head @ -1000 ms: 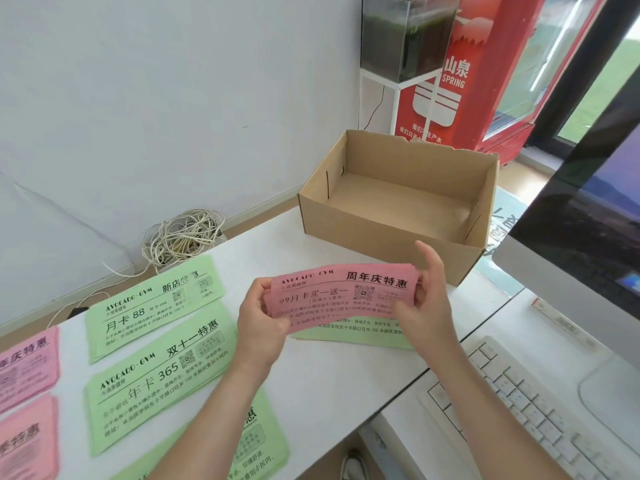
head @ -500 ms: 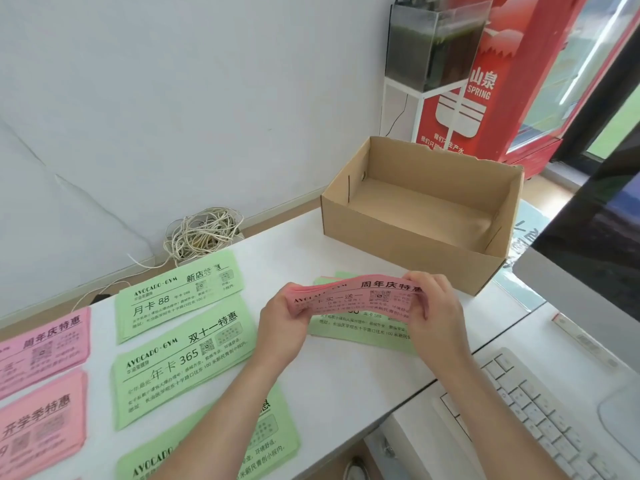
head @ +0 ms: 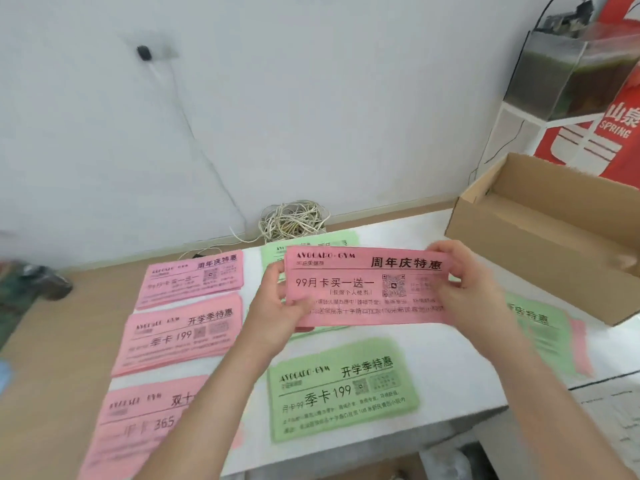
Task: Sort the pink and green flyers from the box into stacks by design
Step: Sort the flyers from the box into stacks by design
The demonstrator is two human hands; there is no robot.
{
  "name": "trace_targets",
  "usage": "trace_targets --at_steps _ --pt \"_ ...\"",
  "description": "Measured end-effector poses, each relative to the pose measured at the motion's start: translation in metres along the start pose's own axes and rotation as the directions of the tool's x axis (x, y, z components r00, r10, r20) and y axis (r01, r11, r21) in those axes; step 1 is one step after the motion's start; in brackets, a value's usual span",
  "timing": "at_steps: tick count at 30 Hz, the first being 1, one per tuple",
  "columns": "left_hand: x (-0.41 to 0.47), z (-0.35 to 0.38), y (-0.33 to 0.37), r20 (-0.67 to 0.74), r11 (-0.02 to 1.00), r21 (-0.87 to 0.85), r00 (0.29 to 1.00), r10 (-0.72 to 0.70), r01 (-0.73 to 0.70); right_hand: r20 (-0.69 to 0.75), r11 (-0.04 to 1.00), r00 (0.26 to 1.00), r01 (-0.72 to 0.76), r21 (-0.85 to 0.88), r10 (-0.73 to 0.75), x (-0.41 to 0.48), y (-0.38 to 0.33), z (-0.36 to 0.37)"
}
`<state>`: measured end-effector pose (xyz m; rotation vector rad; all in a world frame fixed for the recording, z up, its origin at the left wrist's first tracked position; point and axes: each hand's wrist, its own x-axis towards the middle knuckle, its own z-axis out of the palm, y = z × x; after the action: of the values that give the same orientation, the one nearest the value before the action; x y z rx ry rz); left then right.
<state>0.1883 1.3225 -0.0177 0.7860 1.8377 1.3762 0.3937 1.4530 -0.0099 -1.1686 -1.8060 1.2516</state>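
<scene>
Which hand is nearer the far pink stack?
Left. The left hand grips the held pink flyer at its left end, just right of the far pink stack; the right hand holds the flyer's other end, farther right.

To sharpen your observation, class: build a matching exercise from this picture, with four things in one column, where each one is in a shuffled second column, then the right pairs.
Things
1. held pink flyers
2. green 199 flyer
3. cardboard box
4. cable coil

Places
A. beyond the far edge of the table
B. open-topped, at the right
C. flat on the table, between the forearms
D. pinched by the left hand and right hand

Pairs: 1-D, 2-C, 3-B, 4-A
</scene>
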Motion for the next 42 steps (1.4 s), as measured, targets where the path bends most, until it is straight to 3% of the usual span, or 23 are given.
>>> trace_targets --at_steps 5,9,11,19,26,34,38,42 --pt "-0.043 -0.09 -0.026 0.023 0.996 -0.012 0.996 -0.083 0.084 0.134 0.994 0.988 -0.089 0.063 0.08 -0.029 -0.029 0.076" --pt "-0.064 -0.146 -0.062 -0.046 0.994 0.051 0.995 -0.09 0.092 0.426 0.964 0.878 -0.261 0.043 0.218 -0.055 -0.038 0.129" --pt "-0.07 -0.17 -0.079 -0.094 0.992 0.068 0.99 -0.104 0.111 0.477 0.957 0.843 -0.291 0.011 0.25 -0.066 -0.04 0.153" --pt "-0.069 -0.231 -0.107 -0.266 0.986 0.004 0.951 -0.159 0.166 0.447 0.935 0.836 -0.355 0.0 0.318 -0.082 -0.042 0.22" --pt "-0.008 -0.259 -0.1 -0.354 0.989 0.019 0.926 -0.13 0.146 0.223 0.981 0.956 -0.181 -0.07 0.193 -0.035 -0.055 0.268" --pt "0.107 -0.27 -0.11 -0.405 0.949 0.277 0.914 -0.028 0.152 0.147 0.978 0.978 -0.121 -0.168 0.147 0.05 -0.052 0.317" --pt "0.134 -0.265 -0.121 -0.43 0.892 0.408 0.903 -0.001 0.195 0.205 0.933 0.962 -0.099 -0.345 0.178 0.073 -0.039 0.333" --pt "0.141 -0.268 -0.136 -0.404 0.776 0.597 0.912 0.068 0.206 0.306 0.818 0.92 -0.027 -0.575 0.245 0.075 -0.03 0.34"
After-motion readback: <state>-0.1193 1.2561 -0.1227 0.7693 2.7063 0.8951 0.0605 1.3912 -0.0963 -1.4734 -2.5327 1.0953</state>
